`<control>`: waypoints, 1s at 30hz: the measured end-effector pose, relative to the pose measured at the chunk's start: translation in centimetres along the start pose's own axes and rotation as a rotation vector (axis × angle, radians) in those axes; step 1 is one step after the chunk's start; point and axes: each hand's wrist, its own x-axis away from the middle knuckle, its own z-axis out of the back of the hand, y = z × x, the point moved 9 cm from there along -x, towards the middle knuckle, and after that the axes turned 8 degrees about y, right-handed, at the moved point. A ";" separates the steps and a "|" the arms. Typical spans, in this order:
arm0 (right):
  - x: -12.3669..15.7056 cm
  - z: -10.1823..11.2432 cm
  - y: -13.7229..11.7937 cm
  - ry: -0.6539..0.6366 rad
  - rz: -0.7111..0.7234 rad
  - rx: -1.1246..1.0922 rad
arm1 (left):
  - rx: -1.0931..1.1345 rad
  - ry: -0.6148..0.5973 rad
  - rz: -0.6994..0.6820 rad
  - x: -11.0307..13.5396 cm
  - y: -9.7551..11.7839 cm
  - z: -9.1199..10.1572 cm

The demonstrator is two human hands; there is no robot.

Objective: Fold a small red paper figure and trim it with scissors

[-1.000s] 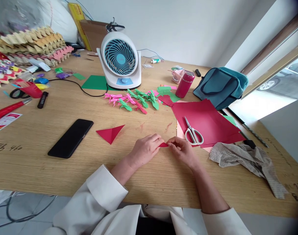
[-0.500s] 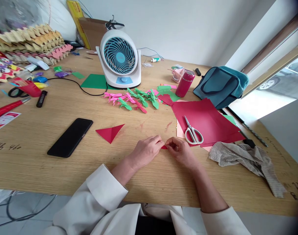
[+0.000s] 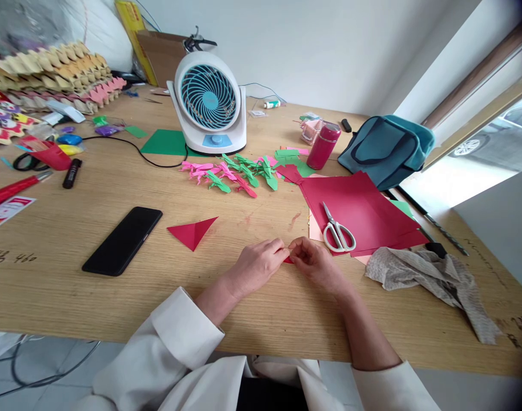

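Between my fingertips is a small folded piece of red paper point(image 3: 289, 260), mostly hidden by the hands. My left hand point(image 3: 261, 261) is closed on its left side, fingers pressed together. My right hand point(image 3: 313, 261) pinches it from the right with thumb and forefinger. Off to the left lies a red paper triangle point(image 3: 194, 233) with a crease down its middle. White-handled scissors point(image 3: 338, 235) rest on a stack of red paper sheets point(image 3: 364, 200), right of my right hand. Folded pink and green paper figures point(image 3: 244, 171) are heaped beyond my hands.
A black phone point(image 3: 123, 241) lies at left. Behind the paper figures stands a white fan point(image 3: 210, 103). A red bottle point(image 3: 324, 146) and a teal bag point(image 3: 387, 151) are at the back right. A crumpled cloth point(image 3: 424, 279) lies near the right edge.
My hands stay almost in place, with only slight finger movement at the small red paper. Nothing else on the table has moved.
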 end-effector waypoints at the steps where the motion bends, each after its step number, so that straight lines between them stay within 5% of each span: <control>1: 0.0 0.0 0.0 -0.007 -0.003 -0.005 | 0.003 0.001 0.001 0.0 0.0 0.0; 14: -0.1 0.8 -0.5 0.033 0.051 0.085 | 0.144 0.087 0.213 -0.1 -2.1 0.8; 30: -0.4 0.5 -0.6 0.144 0.081 -0.167 | 0.463 0.181 0.340 0.1 -2.4 0.7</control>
